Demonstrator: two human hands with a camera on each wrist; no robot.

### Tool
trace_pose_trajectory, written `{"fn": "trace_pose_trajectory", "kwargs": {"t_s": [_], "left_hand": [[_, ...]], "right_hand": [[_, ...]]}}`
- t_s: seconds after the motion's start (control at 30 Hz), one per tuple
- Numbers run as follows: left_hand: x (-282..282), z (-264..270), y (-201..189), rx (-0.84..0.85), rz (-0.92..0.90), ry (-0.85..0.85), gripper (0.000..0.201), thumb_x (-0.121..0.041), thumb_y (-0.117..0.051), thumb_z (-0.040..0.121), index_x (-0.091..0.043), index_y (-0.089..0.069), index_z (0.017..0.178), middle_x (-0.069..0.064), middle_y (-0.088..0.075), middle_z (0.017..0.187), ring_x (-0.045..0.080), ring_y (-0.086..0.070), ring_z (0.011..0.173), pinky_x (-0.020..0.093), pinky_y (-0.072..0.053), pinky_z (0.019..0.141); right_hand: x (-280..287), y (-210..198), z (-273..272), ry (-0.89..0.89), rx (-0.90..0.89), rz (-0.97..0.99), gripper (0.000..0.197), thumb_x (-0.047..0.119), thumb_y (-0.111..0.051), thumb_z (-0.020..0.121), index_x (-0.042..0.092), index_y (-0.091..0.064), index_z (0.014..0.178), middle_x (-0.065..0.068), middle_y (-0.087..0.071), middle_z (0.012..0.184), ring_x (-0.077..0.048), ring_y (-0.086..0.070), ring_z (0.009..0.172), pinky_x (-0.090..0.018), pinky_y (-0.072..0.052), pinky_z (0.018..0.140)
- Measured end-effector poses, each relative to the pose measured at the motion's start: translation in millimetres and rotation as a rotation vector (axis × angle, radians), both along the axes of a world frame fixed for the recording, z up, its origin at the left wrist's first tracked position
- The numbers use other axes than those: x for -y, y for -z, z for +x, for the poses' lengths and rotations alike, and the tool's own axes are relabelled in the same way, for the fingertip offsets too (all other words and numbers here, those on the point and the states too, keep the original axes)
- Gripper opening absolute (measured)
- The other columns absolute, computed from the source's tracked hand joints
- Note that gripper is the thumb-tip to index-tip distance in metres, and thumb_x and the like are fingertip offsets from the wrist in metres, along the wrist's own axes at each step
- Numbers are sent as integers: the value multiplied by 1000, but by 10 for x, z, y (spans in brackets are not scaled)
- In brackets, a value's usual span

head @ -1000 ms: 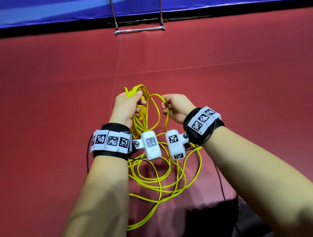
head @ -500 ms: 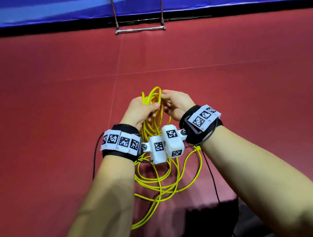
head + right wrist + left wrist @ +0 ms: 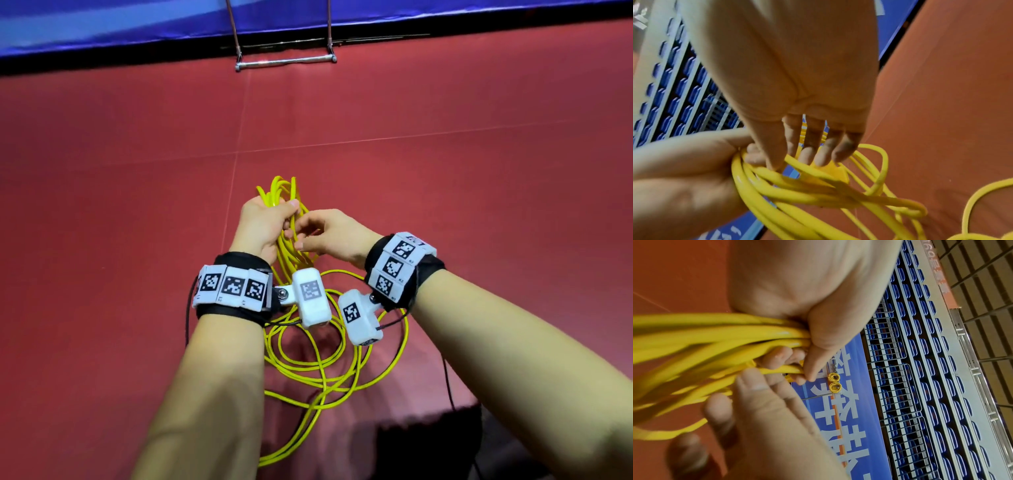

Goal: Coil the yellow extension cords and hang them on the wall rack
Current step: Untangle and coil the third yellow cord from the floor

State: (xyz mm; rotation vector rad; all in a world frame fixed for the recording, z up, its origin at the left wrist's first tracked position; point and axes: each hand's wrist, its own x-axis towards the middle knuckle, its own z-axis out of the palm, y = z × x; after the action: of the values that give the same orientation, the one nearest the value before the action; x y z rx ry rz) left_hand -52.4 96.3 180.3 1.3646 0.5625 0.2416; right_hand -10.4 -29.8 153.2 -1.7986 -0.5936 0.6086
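Observation:
A yellow extension cord hangs in several loops down to the red floor. My left hand grips the gathered tops of the loops in a fist, and the bundle runs out of that fist in the left wrist view. My right hand is just right of it, fingers relaxed, their tips touching the strands without closing round any. A metal rack bar stands far ahead at the wall. Two small coiled yellow cords hang on the distant rack.
A blue banner wall runs along the far edge of the red floor. Thin black cables trail from both wrist cameras. A dark object lies on the floor at the lower right, near the cord's loose tail.
The right hand carried a loop over to the left hand, which now holds it in the bundle. The right hand has let go and sunk slightly, staying close beside it.

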Motion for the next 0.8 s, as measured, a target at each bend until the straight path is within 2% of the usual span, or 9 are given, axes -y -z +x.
{"fn": "trace_pose_trajectory", "kwargs": {"t_s": [0.07, 0.13, 0.3, 0.37, 0.43, 0.47, 0.6, 0.7, 0.8], "left_hand": [[-35, 0, -2, 9, -32, -11, 10, 3, -59, 92, -1, -54, 83, 5, -52, 52, 11, -37, 32, 17, -32, 35], [-69, -4, -3, 18, -48, -7, 15, 1, -59, 92, -3, -55, 79, 2, -54, 51, 11, -37, 35, 17, -31, 35], [-55, -47, -49, 4, -14, 57, 14, -9, -66, 91, -3, -58, 81, 2, -44, 44, 14, -36, 34, 28, -42, 43], [-11, -67, -70, 11, 12, 54, 17, -6, -70, 88, -6, -58, 75, 1, -52, 45, 12, -39, 31, 23, -41, 37], [39, -75, -67, 12, 40, 75, 17, -5, -70, 87, -6, -59, 74, 4, -57, 49, 14, -43, 30, 19, -38, 33], [55, -74, -58, 3, 49, 77, 16, -5, -68, 88, -5, -59, 75, 6, -56, 51, 14, -44, 29, 18, -37, 32], [57, -67, -33, -39, 49, 40, 14, -8, -59, 95, -5, -57, 81, 9, -51, 59, 13, -43, 29, 17, -34, 30], [0, -69, -28, -36, -28, -31, 20, -9, -57, 96, -10, -54, 77, 5, -48, 56, 17, -47, 35, 23, -41, 34], [-88, -42, -52, -5, -91, -129, 26, -8, -55, 97, -12, -52, 72, 0, -46, 48, 14, -48, 39, 22, -43, 43]], "right_hand": [[-42, 43, -20, 55, 96, -6, 15, 2, -72, 83, 14, -65, 86, -5, -62, 84, -12, -51, 70, -29, -45, 68], [-60, 42, -45, 69, 79, 24, 19, 1, -68, 86, 16, -62, 79, -8, -62, 82, -11, -50, 64, -27, -43, 63], [-45, -83, -59, 34, -28, 74, 13, 1, -57, 95, 5, -58, 82, -13, -60, 78, -18, -61, 62, -37, -47, 62], [-41, -141, -59, 82, -70, 123, 16, 0, -58, 95, 2, -57, 79, -17, -60, 76, -16, -61, 56, -32, -49, 57], [-49, -213, -86, 102, -143, 179, 5, -2, -59, 93, -6, -58, 90, -20, -62, 77, -12, -61, 51, -25, -50, 51], [-54, -239, -98, 106, -195, 213, 4, -3, -60, 92, -5, -57, 94, -19, -63, 74, -12, -62, 50, -24, -50, 49], [-79, -268, -112, 88, -346, 278, 17, -4, -62, 89, 7, -50, 91, -13, -63, 66, -18, -63, 54, -25, -51, 49], [-49, -258, -96, 27, -411, 201, 30, -3, -66, 87, 13, -45, 100, -10, -65, 67, -22, -62, 54, -26, -47, 51], [-7, -193, -102, -132, -394, 88, 27, 1, -67, 87, 15, -47, 97, -10, -61, 65, -20, -56, 53, -27, -42, 52]]}}
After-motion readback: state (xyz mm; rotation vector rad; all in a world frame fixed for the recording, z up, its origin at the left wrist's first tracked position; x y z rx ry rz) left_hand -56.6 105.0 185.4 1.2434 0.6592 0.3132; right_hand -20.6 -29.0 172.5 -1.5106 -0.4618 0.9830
